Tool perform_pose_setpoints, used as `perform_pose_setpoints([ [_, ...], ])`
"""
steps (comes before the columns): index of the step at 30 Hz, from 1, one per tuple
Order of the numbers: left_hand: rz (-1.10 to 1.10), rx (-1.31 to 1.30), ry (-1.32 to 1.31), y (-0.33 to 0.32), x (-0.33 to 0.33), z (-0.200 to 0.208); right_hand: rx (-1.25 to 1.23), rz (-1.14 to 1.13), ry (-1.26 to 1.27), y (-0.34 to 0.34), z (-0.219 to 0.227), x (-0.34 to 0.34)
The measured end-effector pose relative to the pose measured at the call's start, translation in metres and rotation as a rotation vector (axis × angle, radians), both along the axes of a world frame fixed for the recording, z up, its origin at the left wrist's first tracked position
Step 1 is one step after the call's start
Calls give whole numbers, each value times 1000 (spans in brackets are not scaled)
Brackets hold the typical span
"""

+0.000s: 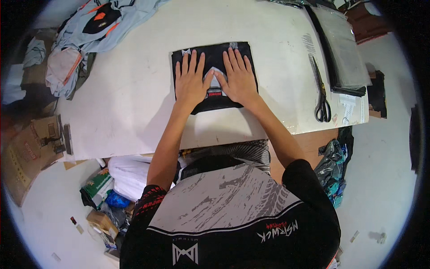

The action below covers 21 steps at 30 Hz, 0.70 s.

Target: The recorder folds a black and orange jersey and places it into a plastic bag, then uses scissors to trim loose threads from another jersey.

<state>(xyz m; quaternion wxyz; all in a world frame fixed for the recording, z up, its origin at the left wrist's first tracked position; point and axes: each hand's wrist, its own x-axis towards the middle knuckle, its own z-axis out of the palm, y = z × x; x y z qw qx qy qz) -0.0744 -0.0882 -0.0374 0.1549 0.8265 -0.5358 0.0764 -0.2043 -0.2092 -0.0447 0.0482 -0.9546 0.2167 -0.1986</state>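
The fingers (193, 61) of the left hand (191, 87) and right hand (241, 84) are slightly spread, nothing gripped. On the white table (130, 85), at upper centre of the frame, the folded black garment (214, 60) is touched by both; black scissors (321, 88) are seen at right.

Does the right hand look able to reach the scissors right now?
Likely yes: the right hand rests flat on the black garment, and nothing visible on the tabletop stands between it and the scissors.
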Motion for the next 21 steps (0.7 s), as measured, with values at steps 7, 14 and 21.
perform_pose_setpoints([
  [7, -19, -162, 252, 7, 14, 5, 284, 73, -148, -10, 2, -5],
  [14, -110, -350, 265, 51, -22, 34, 253, 343, -148, 48, 57, -58],
  [21, -69, -33, 223, 76, -42, 25, 336, 336, -44, 73, 41, -64],
])
